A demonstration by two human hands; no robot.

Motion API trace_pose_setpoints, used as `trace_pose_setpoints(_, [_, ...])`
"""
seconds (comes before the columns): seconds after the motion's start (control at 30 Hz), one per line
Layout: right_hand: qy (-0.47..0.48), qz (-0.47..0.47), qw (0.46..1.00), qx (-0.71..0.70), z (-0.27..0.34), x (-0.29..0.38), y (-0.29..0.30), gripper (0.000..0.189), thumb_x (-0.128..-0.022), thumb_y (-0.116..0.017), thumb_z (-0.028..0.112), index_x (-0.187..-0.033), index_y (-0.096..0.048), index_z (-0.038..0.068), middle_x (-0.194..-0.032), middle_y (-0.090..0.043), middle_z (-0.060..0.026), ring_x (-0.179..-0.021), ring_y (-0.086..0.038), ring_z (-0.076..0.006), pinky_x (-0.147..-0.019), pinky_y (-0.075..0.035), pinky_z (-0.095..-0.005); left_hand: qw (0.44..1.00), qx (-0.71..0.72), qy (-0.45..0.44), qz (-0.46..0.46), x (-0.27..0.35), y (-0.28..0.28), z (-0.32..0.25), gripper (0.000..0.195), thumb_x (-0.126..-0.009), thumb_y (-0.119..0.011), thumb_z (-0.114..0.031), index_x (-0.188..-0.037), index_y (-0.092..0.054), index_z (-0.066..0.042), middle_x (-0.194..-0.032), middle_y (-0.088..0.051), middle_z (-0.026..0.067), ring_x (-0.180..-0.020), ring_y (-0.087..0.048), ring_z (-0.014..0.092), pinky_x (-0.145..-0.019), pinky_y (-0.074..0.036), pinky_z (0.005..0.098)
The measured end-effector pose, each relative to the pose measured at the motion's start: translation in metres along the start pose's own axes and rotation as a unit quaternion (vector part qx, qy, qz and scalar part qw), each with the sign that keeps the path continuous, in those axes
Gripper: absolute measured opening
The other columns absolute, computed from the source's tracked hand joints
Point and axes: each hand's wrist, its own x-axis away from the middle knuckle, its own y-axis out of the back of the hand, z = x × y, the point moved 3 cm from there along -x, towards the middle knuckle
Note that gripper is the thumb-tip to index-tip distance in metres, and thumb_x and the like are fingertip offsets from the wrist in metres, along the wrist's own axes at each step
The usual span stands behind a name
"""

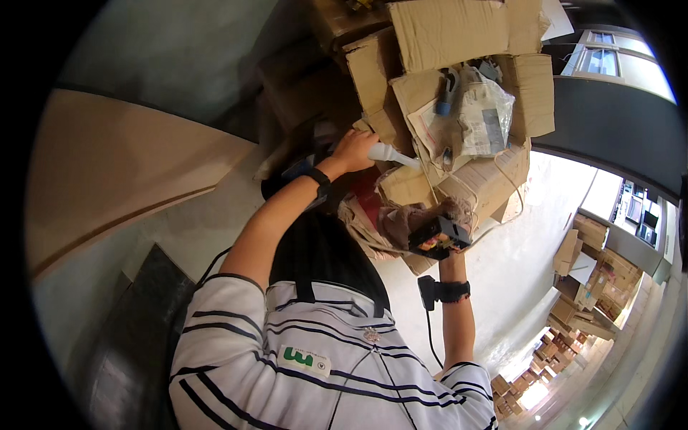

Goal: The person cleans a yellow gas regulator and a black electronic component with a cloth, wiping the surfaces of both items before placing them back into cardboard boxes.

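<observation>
My left hand (352,151) is closed around a whitish tapered plastic object (395,156), whose narrow end points right towards an open cardboard box (449,37). My right hand (458,251) is mostly hidden behind a black boxy device (438,236) with coloured parts, which it holds. Brownish crumpled cloth (400,220) lies right behind that device. A pale cable (520,191) loops from the box down beside the device. Inside the box are a clear plastic bag with printed paper (486,115) and a dark tool-like item with a blue end (443,99).
Further cardboard boxes (336,21) are stacked behind. A light brown panel (123,172) stands at the left and a dark slab (145,301) below it. Several cartons (613,279) lie farther off at the right, near a dark partition (618,126).
</observation>
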Motion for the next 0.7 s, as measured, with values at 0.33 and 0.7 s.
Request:
trace_pose_setpoints(0.33, [0.032, -0.003, 0.996, 0.083, 0.043, 0.016, -0.030, 0.012, -0.082, -0.049, 0.018, -0.073, -0.047, 0.009, -0.067, -0.045, -0.0047, -0.063, -0.041, -0.0174, -0.066, -0.037, -0.0312, 0.802, 0.554, 0.135, 0.177, -0.072, 0.018, -0.014, 0.046, -0.065, -0.072, -0.034, -0.096, -0.057, -0.003, -0.083, -0.058, 0.0041, -0.076, -0.055, 0.016, -0.067, -0.044, 0.0308])
trace_pose_setpoints(0.7, [0.108, 0.028, 0.992, 0.053, 0.123, 0.049, -0.048, 0.018, -0.088, -0.048, 0.022, -0.075, -0.041, 0.012, -0.070, -0.039, -0.0027, -0.069, -0.038, -0.0170, -0.077, -0.036, -0.0317, 0.936, 0.282, 0.167, 0.128, -0.113, -0.014, 0.019, 0.062, -0.059, -0.075, -0.042, -0.102, -0.056, -0.001, -0.096, -0.060, 0.0113, -0.084, -0.059, 0.022, -0.069, -0.046, 0.0324])
